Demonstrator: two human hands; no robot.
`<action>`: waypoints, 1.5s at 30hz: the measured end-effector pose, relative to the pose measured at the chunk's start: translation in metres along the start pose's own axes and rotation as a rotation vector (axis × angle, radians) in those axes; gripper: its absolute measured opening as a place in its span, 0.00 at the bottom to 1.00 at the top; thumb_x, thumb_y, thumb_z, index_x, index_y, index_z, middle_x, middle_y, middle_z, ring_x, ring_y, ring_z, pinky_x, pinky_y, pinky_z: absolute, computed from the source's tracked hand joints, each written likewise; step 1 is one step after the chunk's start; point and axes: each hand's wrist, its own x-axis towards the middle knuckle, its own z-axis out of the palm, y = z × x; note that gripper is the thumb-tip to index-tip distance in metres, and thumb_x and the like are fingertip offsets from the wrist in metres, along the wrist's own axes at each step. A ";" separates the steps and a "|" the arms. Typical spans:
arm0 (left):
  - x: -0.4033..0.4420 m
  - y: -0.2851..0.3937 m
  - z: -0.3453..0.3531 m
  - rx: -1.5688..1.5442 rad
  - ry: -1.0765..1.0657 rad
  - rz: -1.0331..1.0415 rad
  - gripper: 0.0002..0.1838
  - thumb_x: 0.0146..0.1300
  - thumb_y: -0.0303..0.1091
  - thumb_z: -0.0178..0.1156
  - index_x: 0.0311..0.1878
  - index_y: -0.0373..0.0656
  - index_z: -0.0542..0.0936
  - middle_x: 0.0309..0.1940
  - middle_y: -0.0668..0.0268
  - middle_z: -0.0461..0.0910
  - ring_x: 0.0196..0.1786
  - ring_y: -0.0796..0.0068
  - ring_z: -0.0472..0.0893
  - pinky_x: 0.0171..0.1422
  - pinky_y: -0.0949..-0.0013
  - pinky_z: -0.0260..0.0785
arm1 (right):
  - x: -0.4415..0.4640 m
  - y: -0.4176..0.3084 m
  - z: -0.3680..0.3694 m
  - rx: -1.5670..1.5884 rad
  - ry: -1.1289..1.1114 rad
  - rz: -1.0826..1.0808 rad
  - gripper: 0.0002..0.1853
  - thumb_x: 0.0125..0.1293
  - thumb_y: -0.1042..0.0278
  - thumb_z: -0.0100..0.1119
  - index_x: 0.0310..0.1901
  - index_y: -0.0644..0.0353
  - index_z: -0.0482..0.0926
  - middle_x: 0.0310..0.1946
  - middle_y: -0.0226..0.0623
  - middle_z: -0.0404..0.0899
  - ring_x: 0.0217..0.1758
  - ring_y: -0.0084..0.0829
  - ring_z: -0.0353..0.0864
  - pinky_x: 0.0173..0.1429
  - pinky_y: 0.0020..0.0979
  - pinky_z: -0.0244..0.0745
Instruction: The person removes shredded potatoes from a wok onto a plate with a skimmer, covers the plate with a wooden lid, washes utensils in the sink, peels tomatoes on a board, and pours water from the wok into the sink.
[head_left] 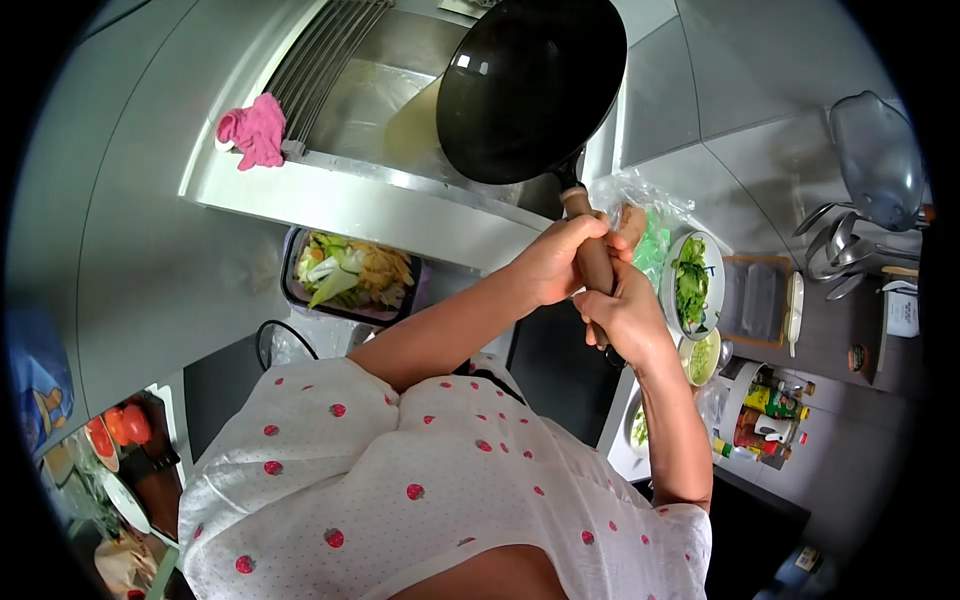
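A black wok (530, 95) is tilted up over the sink (400, 45), its dark inner face showing. My left hand (560, 262) wraps around its wooden handle (595, 262) close to the pan. Lower down, my right hand (637, 318) grips the same handle near its end. Both hands are closed, and some fingers are hidden behind the handle. Behind the wok, a pale yellowish object (413, 125) is partly visible in the sink.
A pink cloth (255, 132) hangs at the sink's left edge by a metal rack (325, 60). Below the sink is a bin of vegetable scraps (350, 275). To the right stand a bowl of leafy greens (690, 285), a smaller bowl (702, 358), bottles (775, 405) and hanging ladles (845, 245).
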 end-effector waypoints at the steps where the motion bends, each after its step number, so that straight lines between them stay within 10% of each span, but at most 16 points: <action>1: 0.000 0.002 0.001 -0.012 -0.032 0.007 0.05 0.57 0.35 0.52 0.33 0.48 0.68 0.30 0.68 0.73 0.41 0.71 0.73 0.53 0.61 0.66 | -0.001 -0.002 0.003 -0.020 0.021 -0.012 0.17 0.48 0.78 0.52 0.41 0.75 0.67 0.17 0.35 0.69 0.11 0.24 0.68 0.14 0.22 0.62; 27: -0.088 0.089 -0.014 0.345 0.651 0.035 0.08 0.54 0.32 0.54 0.28 0.35 0.72 0.23 0.61 0.74 0.29 0.70 0.76 0.35 0.70 0.71 | 0.033 -0.017 0.102 0.667 -0.363 0.175 0.14 0.60 0.58 0.51 0.34 0.62 0.70 0.21 0.37 0.72 0.17 0.26 0.71 0.17 0.23 0.66; 37: -0.086 0.127 -0.042 0.342 0.724 0.027 0.08 0.51 0.31 0.55 0.29 0.35 0.73 0.22 0.62 0.73 0.25 0.68 0.74 0.35 0.68 0.71 | 0.132 -0.069 0.060 -0.446 -0.832 -0.125 0.28 0.58 0.42 0.50 0.19 0.64 0.77 0.12 0.36 0.73 0.15 0.27 0.74 0.22 0.25 0.68; 45: -0.079 0.142 -0.061 0.402 0.858 -0.065 0.07 0.54 0.32 0.54 0.28 0.37 0.72 0.19 0.61 0.72 0.21 0.68 0.73 0.28 0.66 0.70 | 0.300 -0.099 0.075 -0.627 0.201 -1.106 0.08 0.56 0.71 0.46 0.33 0.63 0.76 0.31 0.46 0.76 0.35 0.46 0.76 0.39 0.41 0.70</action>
